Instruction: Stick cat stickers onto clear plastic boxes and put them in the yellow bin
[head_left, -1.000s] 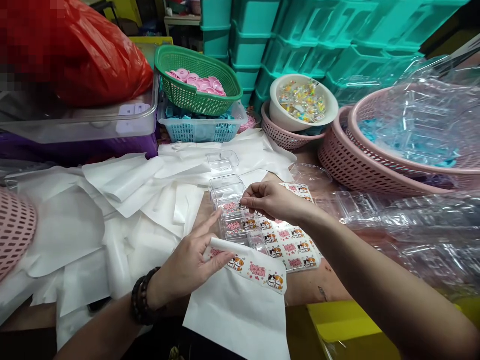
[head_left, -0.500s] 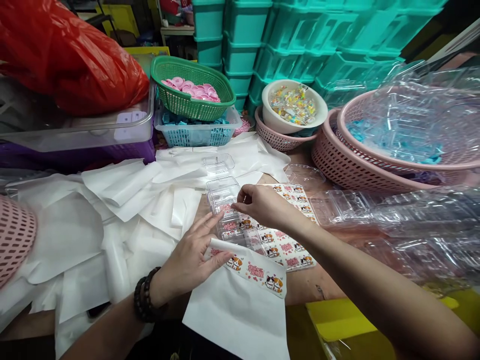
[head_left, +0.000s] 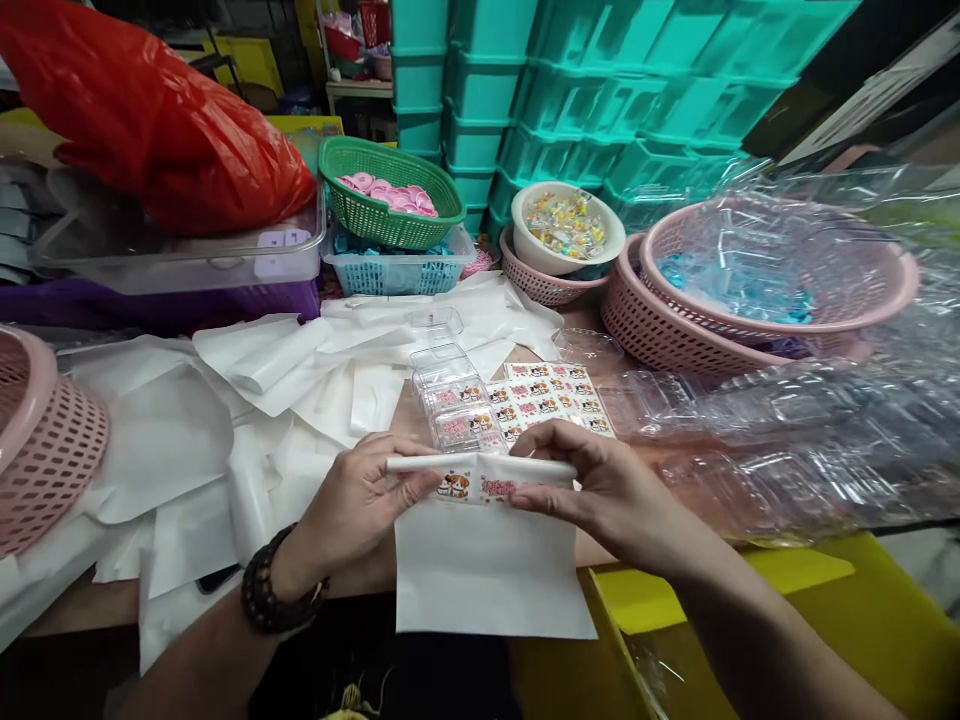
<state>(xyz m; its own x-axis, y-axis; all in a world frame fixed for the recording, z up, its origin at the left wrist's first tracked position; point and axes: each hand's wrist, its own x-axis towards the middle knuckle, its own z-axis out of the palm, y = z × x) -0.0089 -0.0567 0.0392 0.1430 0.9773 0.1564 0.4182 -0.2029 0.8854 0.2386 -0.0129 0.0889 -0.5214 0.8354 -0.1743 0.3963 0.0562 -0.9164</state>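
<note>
My left hand (head_left: 367, 495), with a dark beaded bracelet at the wrist, pinches the left end of a white sticker sheet (head_left: 491, 580). My right hand (head_left: 585, 490) grips the same sheet's right end. The sheet's upper edge is folded back, and a strip with cartoon animals and pink lettering shows between my thumbs. Just beyond it lie clear plastic boxes (head_left: 444, 362), the nearer ones bearing such stickers (head_left: 457, 430). A stack of printed sticker sheets (head_left: 559, 400) rests to their right, behind my right hand.
White backing papers (head_left: 176, 420) cover the left. Pink baskets (head_left: 675, 330), a white bowl (head_left: 611, 235) and a green basket (head_left: 352, 215) stand behind. Clear packaging (head_left: 795, 480) spreads over the right, above a yellow box (head_left: 892, 610). Teal bins (head_left: 480, 130) are stacked at the back.
My right hand has left the clear boxes and come down to the sheet's right end. Both hands now hold the sheet level. Another animal sticker shows on the boxes. The view has shifted slightly.
</note>
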